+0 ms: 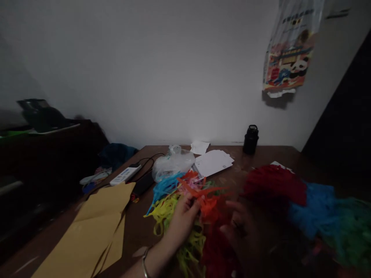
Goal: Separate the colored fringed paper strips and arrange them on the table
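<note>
My left hand pinches a tuft of orange paper strips between thumb and fingers, above the middle of the table. Just to the right, my right hand is smeared by motion; its thumb and fingers stand apart, and nothing shows between them. Yellow strips lie under and beside my left wrist. Blue strips and pink strips lie behind it. A dark red bundle sits below the hands, partly hidden by my right hand.
Brown envelopes lie at the left, near a white power strip. Farther back are a clear plastic bag, white cards and a black bottle. Red, blue and green bundles cover the right side.
</note>
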Motion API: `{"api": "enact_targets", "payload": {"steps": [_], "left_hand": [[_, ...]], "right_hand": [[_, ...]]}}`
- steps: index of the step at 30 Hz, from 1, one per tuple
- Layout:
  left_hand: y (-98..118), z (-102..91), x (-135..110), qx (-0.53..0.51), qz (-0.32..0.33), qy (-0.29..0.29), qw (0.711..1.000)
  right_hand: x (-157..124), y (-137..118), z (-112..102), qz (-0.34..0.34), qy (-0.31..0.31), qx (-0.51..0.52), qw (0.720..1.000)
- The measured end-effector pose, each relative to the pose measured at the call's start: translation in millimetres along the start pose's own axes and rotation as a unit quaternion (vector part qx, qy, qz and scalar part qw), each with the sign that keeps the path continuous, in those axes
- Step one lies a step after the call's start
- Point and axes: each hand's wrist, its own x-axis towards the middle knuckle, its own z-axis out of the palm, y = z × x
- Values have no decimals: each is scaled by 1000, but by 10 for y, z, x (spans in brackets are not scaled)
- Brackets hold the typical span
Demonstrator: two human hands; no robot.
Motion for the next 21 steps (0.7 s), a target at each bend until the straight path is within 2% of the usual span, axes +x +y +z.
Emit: {"api": "enact_targets", "payload": {"steps": [3, 5, 7, 9, 10, 11, 13, 15, 16, 19, 21], "left_hand": [[-75, 84, -165, 13, -21, -34, 999], [-86, 46, -261, 53, 1, -19, 998], [-59, -28, -356, 138, 78, 57, 986], [-9, -74, -454, 239, 178, 134, 945], [18, -70, -503, 282, 214, 135, 925], [40, -47, -548, 318, 240, 106, 911], [57, 42, -617, 352, 256, -2, 900], [29, 144, -651, 334, 220, -88, 912], [1, 184, -658, 302, 182, -98, 931], [-104, 232, -662, 134, 15, -63, 989], [-157, 223, -665, 6, -66, -38, 997]], "right_hand": [[51, -46, -33, -25, -26, -7, 999], [60, -42, -56, -16, -25, -17, 999], [45, -19, -76, -4, -14, -15, 1000], [13, 6, -86, 14, -29, -3, 999], [-5, 14, -85, 22, -41, 11, 999], [-23, 20, -82, 26, -56, 29, 998], [-57, 25, -73, 37, -82, 75, 993], [-88, 26, -74, 58, -86, 117, 988], [-103, 25, -81, 77, -82, 128, 985], [-160, -8, -128, 123, -46, 108, 986], [-205, -63, -160, 106, -46, 63, 991]]}}
